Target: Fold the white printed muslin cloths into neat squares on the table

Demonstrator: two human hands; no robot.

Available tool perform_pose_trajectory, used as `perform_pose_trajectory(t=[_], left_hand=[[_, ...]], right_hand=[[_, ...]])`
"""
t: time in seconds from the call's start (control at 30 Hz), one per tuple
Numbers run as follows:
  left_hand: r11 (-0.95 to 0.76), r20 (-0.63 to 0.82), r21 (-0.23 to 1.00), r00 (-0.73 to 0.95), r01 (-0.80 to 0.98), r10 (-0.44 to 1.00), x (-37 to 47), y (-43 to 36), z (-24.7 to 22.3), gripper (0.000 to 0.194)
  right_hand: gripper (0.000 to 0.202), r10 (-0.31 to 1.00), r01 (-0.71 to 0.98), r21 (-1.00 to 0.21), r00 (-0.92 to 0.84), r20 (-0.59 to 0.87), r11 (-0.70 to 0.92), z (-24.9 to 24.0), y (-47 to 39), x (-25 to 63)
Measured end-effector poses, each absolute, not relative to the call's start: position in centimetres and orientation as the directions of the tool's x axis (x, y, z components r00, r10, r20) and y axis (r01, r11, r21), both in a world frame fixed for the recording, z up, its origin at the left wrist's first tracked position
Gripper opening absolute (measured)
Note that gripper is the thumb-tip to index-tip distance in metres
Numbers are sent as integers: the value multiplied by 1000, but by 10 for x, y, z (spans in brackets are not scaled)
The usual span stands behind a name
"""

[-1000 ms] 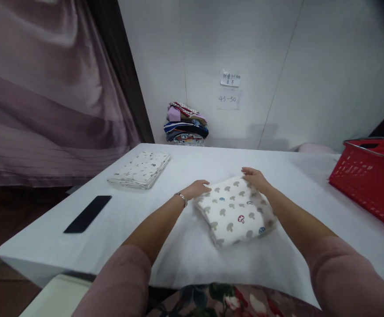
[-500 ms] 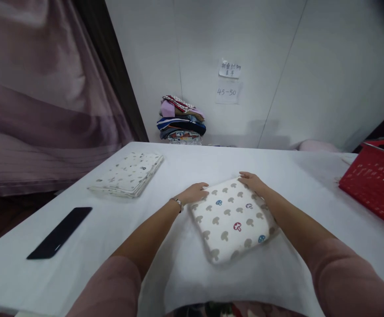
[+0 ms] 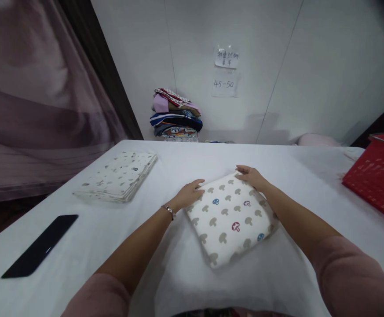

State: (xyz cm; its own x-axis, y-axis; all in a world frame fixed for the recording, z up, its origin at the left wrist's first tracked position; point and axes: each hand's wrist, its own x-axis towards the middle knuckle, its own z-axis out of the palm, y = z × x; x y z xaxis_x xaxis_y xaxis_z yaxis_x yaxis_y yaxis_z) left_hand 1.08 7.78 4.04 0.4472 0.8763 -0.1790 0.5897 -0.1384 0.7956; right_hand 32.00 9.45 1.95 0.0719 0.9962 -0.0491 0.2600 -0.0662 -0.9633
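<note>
A folded white cloth (image 3: pixel 229 215) printed with grey, blue and red mushrooms is in front of me, turned at an angle over the white table (image 3: pixel 192 154). My left hand (image 3: pixel 190 193) grips its far left corner, thumb on top and the other fingers along the edge. At the far right corner, my right hand (image 3: pixel 251 177) pinches the cloth the same way. The fingertips beneath the fabric are hidden. Another folded cloth (image 3: pixel 117 176), white with small grey prints, lies flat at the table's left side.
A black flat object (image 3: pixel 42 246) rests at the near left. On the right stands a red basket (image 3: pixel 376 176). Behind the table's far edge rises a stack of folded fabrics (image 3: pixel 177 116) against the wall, with paper notes (image 3: pixel 225 83) above. A curtain (image 3: pixel 40 101) hangs at the left.
The view has shifted a little, so the surroundings sit differently in it. Both hands keep their hold on the mushroom cloth, which stays nearly in place.
</note>
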Motion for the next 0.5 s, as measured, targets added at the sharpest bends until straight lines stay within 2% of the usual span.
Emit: perform_pose_trajectory(t=[0.1, 0.23, 0.3, 0.4, 0.5], left_hand=[[-94, -235, 763, 410, 639, 881, 13, 86, 41, 56], [-71, -286, 758, 428, 649, 857, 11, 94, 40, 59], [-74, -286, 726, 399, 684, 871, 11, 95, 40, 63], [-96, -260, 655, 343, 750, 903, 12, 94, 39, 67], [-140, -212, 614, 333, 777, 919, 15, 92, 36, 67]], right_hand=[[64, 986, 364, -921, 139, -95, -140, 16, 96, 319], [81, 944, 488, -810, 205, -257, -327, 23, 97, 326], [86, 929, 544, -753, 205, -308, -369, 28, 97, 327], [88, 938, 535, -777, 102, -330, -332, 32, 93, 323], [87, 971, 468, -851, 117, -208, -239, 27, 90, 314]])
